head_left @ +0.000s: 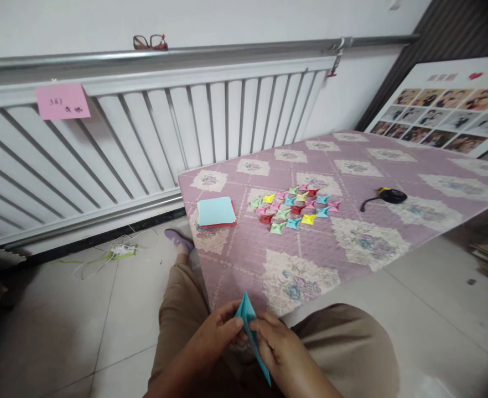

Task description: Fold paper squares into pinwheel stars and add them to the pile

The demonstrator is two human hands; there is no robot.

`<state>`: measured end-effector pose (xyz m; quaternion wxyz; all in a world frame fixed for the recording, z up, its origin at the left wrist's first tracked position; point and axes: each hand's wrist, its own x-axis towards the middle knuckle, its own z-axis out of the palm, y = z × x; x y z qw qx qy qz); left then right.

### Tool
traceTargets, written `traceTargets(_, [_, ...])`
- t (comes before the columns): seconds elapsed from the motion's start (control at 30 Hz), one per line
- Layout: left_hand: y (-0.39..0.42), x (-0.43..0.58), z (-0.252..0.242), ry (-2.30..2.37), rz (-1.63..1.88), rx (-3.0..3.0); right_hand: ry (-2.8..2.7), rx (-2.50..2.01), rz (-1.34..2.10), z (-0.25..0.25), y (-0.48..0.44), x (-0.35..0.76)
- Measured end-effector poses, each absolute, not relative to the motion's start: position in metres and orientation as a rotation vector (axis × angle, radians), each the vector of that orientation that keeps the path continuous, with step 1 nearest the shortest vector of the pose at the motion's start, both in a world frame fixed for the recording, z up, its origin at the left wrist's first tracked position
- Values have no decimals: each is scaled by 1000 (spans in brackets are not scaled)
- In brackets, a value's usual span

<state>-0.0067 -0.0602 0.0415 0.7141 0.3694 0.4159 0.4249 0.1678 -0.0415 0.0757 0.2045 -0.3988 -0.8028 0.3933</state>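
A turquoise sheet of folded paper [248, 310] is held between my two hands over my lap, just off the table's near edge. Its pointed top sticks up, and a long edge slants down to the right. My left hand [221, 331] grips its left side, thumb on the front. From the right, my right hand [275, 340] pinches the paper, with some fingers hidden behind or inside the fold. Beyond my hands lies a stack of paper squares [217, 211], light blue on top with red beneath. Several small folded paper figures [297, 210] in many colours stand in rows beside it.
A flowered pink cloth covers the table [244, 265]. At the right lies a black object with a strap [391, 195]. Behind stand a white radiator [244, 116] with a pink note [63, 101] and a photo board [443, 110]. A power strip [123, 251] lies on the floor.
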Motion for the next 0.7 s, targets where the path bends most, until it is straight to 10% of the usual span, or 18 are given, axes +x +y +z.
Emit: traceTargets(0.7, [-56, 0, 53, 906, 939, 366, -2330, -961, 1136, 88, -31, 171])
